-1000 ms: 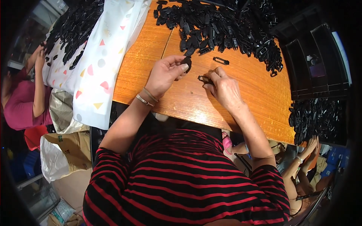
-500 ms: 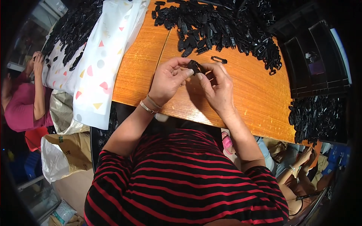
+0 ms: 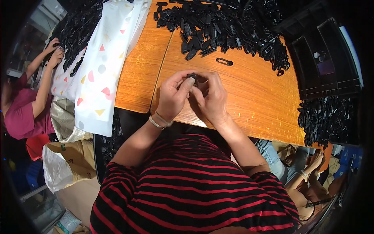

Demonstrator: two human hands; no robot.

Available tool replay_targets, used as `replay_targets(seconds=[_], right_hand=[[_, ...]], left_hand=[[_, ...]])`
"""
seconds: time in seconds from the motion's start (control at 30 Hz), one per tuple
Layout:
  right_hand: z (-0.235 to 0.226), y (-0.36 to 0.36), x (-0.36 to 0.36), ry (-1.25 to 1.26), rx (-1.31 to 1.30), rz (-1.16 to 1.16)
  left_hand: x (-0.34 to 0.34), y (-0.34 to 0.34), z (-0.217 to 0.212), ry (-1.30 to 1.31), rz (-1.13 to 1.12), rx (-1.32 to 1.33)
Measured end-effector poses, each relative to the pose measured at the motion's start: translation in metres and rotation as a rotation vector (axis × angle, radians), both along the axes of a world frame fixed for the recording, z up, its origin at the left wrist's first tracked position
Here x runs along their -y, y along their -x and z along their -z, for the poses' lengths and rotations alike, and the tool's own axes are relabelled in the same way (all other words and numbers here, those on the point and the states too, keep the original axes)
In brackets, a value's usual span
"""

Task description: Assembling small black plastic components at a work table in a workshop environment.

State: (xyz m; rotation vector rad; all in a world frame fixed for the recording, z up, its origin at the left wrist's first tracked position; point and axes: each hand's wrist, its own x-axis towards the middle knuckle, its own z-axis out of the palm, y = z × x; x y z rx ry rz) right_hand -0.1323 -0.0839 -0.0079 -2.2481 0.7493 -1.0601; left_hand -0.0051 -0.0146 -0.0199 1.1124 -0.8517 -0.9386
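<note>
Over the near part of the wooden table (image 3: 249, 93), both hands come together on a small black plastic part (image 3: 192, 75). My left hand (image 3: 173, 95) pinches it between thumb and fingers, and a bracelet circles that wrist. From the other side my right hand (image 3: 213, 97) grips it too, fingers curled inward. Fingers cover much of the part, so its exact kind is hidden. Just beyond the hands lies a single long black plastic piece with an open slot (image 3: 224, 61). A large pile of similar black pieces (image 3: 233, 31) spreads along the far side.
A white sheet with coloured shapes (image 3: 91, 78) hangs over the table's left side. At right a black crate (image 3: 300, 66) stands behind another heap of black pieces (image 3: 325, 121). Co-workers' hands (image 3: 56, 56) show at far left and lower right; a paper sack (image 3: 83, 156) stands below.
Both hands have drawn nearer to me and slightly left with the part, and sit closer together. The left co-worker's hands have reached into the black pile.
</note>
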Motion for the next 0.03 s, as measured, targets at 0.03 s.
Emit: replay_targets(seconds=[0.03], right_hand=[[0.0002, 0.0001, 0.0004, -0.001, 0.001, 0.003]], left_hand=[[-0.001, 0.0011, -0.0024, -0.009, -0.028, -0.03]])
